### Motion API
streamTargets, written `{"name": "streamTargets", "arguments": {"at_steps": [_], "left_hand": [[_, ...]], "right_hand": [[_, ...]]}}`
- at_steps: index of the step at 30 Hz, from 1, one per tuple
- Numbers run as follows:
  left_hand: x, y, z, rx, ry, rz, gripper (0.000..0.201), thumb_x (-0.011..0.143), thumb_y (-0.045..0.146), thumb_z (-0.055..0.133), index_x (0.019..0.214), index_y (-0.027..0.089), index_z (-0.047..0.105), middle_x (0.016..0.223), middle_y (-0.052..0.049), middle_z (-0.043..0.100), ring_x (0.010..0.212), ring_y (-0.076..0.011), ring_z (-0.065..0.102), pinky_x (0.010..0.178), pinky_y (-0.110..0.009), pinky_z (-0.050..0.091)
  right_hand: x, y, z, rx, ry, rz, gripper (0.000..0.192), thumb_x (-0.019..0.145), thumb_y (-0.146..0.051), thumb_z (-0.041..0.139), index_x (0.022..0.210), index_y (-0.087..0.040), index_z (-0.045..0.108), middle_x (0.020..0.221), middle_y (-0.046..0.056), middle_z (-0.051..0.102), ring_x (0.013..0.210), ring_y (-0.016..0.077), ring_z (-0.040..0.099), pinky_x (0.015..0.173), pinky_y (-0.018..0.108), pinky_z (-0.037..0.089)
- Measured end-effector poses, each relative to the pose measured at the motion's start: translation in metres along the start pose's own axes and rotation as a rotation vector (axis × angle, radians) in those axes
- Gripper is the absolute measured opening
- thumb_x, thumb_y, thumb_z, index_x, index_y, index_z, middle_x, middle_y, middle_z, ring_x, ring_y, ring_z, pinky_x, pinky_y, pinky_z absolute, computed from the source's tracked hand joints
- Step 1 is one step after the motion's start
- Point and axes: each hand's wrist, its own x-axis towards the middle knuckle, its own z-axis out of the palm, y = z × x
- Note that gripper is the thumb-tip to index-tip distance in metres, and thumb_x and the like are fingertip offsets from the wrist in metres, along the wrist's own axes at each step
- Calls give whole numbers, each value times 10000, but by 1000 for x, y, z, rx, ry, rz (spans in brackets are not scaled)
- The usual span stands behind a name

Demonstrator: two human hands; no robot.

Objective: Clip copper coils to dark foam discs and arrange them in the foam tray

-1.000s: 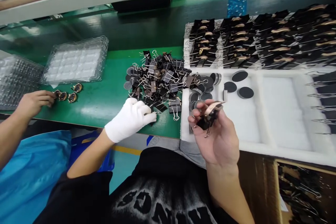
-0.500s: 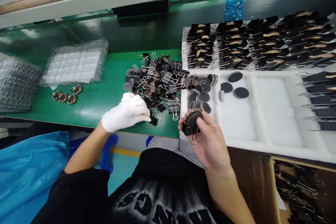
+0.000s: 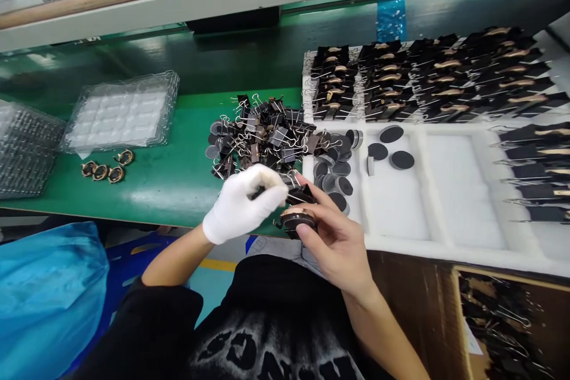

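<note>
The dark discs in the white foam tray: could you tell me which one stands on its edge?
The disc standing on edge sits between two flat discs, one on its left and one on its right; only its thin side shows.

Green bench (image 3: 169, 181) carries binder clips (image 3: 262, 133), perhaps blister trays (image 3: 122, 113).

Bare green mat (image 3: 169, 181) lies open left of the binder clip pile (image 3: 262, 136).
</note>
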Motion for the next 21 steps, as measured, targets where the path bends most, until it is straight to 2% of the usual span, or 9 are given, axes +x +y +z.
{"name": "streamTargets", "arguments": {"at_steps": [3,6,8,10,12,15,17,19,21], "left_hand": [[0,4,-3,223,-45,122,175,868,338,718,873,190,626,712,24,639,631,-118,599,651,-278,496],[6,3,-12,406,-112,164,462,780,440,780,1128,172,637,819,8,671,649,-131,622,641,-282,499],[11,1,-16,411,-227,238,448,823,458,741,1160,178,646,903,-21,706,715,-146,660,676,-286,515],[14,1,-15,369,-272,332,364,871,465,692,1097,181,675,886,-26,713,736,-151,669,691,-284,524],[15,1,-13,338,-240,346,336,879,462,684,1050,173,696,826,-18,708,715,-145,666,673,-270,525],[15,0,-9,309,-166,260,251,849,394,724,955,167,727,738,10,697,615,-105,627,592,-225,491],[15,0,-9,268,-117,215,175,849,335,725,893,167,738,713,17,707,562,-82,598,556,-207,471],[18,1,-11,241,-82,203,139,868,291,700,836,163,744,692,12,713,543,-79,589,547,-207,468],[22,2,-15,243,-87,206,155,884,270,680,797,162,749,670,6,710,550,-86,599,553,-214,471]], "right_hand": [[-3,3,-12,-19,-26,-48,290,947,-171,703,1184,-323,777,1449,63,666,1464,281,522,1158,453,508],[-4,3,-22,-70,-92,-89,314,932,-136,709,1180,-317,773,1365,62,721,1427,285,564,1110,427,545],[-4,2,-25,-97,-125,-109,318,924,-120,713,1169,-314,772,1300,59,754,1415,284,577,1100,415,550],[-3,1,-26,-95,-139,-117,330,921,-112,713,1171,-320,767,1276,50,763,1409,278,583,1101,403,547],[-3,0,-24,-79,-141,-111,327,926,-114,708,1170,-325,765,1293,44,756,1409,271,583,1111,398,538],[-5,-2,-22,-69,-113,-86,272,940,-147,700,1147,-310,770,1376,61,709,1435,284,551,1087,400,548],[-6,-3,-22,-88,-58,-73,225,955,-174,687,1124,-296,772,1348,74,715,1454,292,523,1060,403,558],[-8,-4,-24,-122,22,-53,211,970,-187,673,1127,-297,761,1221,65,756,1347,265,610,1009,379,576],[-8,-5,-27,-160,81,-18,202,976,-196,673,1133,-299,748,1098,35,773,1119,207,712,921,324,595]]}}
